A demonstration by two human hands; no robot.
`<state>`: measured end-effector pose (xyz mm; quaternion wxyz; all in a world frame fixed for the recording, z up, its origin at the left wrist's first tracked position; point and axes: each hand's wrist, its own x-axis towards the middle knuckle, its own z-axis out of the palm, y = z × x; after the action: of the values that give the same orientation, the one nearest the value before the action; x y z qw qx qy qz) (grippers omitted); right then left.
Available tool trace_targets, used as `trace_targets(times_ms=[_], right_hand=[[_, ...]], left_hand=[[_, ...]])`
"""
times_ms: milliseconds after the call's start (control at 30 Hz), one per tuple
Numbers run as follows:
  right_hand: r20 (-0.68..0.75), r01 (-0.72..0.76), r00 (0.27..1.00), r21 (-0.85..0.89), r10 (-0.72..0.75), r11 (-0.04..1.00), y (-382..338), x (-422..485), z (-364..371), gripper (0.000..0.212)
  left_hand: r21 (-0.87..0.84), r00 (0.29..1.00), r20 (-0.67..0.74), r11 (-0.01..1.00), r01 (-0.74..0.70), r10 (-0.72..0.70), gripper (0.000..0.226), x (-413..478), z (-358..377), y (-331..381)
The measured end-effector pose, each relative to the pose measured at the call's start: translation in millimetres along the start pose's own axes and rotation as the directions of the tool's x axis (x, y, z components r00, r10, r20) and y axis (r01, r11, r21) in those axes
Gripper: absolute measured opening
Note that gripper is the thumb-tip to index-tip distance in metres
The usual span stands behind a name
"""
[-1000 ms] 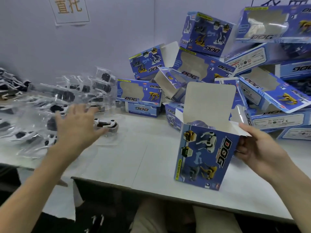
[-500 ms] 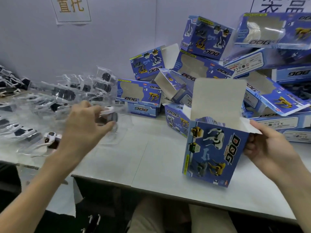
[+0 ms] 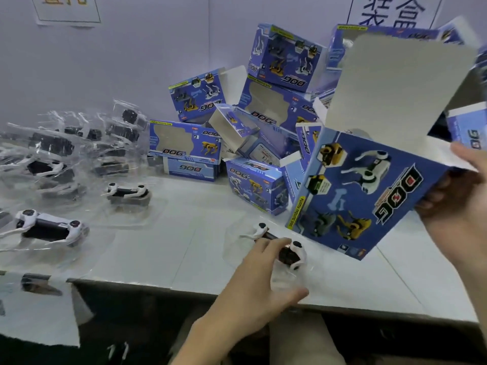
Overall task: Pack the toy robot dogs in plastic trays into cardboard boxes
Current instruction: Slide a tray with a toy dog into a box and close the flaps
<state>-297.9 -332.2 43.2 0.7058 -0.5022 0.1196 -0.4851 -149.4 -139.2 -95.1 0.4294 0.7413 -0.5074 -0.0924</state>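
My left hand (image 3: 259, 280) grips a clear plastic tray (image 3: 290, 275) holding a black and white toy robot dog (image 3: 286, 250), just above the table's near edge. My right hand (image 3: 458, 214) holds a blue cardboard box (image 3: 363, 191) by its right side, lifted and tilted, with its white top flap (image 3: 400, 90) standing open. The tray sits just left of and below the box's lower corner.
Two more trayed dogs (image 3: 50, 229) (image 3: 127, 192) lie on the white table (image 3: 184, 248), and a heap of trays (image 3: 66, 148) fills the far left. Several blue boxes (image 3: 263, 119) are piled against the back wall. The table's front edge runs below my left hand.
My left hand has carried a trayed dog from the pile at the left across to the box. My right hand has raised and tilted the box, and the view has shifted closer.
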Motion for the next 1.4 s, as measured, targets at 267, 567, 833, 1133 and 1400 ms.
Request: trace_targets(times_ms=[267, 567, 833, 1133, 1400], right_hand=[[0.05, -0.139, 0.989, -0.022, 0.14, 0.99, -1.9, -23.9, 27.5, 0.05], [0.323, -0.113, 0.921, -0.31, 0.216, 0.944, 59.5, -47.3, 33.2, 0.068], [0.209, 0.095, 0.966, -0.832, 0.15, 0.547, 139.5, -73.9, -29.5, 0.077], [0.024, 0.1, 0.994, -0.613, -0.108, 0.784, 114.1, -63.2, -52.6, 0.037], [-0.013, -0.146, 0.989, -0.006, 0.146, 0.989, 43.6, -81.8, -101.2, 0.049]], left_hand=[[-0.321, 0.973, -0.227, 0.94, -0.115, 0.041, 0.102, -3.7, -81.9, 26.1], [-0.331, 0.861, -0.5, 0.939, -0.094, -0.091, 0.066, -28.8, -103.5, 14.5], [-0.085, 0.74, -0.668, 0.996, 0.027, -0.077, 0.087, -25.7, -106.4, -28.4], [0.031, 0.763, -0.646, 0.999, -0.016, 0.033, 0.08, -18.0, -92.9, -41.0], [0.19, 0.805, -0.564, 0.978, -0.088, 0.182, 0.096, -11.2, -81.4, -33.1]])
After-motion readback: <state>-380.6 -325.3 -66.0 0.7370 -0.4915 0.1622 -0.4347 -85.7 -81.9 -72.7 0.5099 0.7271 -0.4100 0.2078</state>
